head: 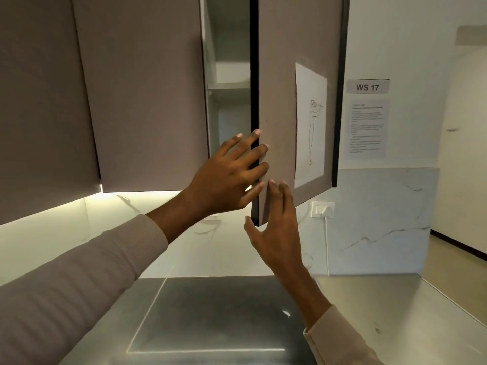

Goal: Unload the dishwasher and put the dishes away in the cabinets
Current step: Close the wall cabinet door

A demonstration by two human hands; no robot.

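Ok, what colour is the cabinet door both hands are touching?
The cabinet door is a matte greyish taupe with a black edge, seen in the head view.

Taupe cabinet door (276,101) with black edge, white grey-veined marble backsplash (382,219), beige ribbed sleeves (79,272)

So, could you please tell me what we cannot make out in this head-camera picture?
- Head view: most of the white cabinet interior is hidden by the half-open taupe cabinet door.
- The printed notice under the grey WS 17 label is too small to read.
- No dishwasher or dishes are in frame.
- The left hand and right hand touch the door edge; their palms are hidden.
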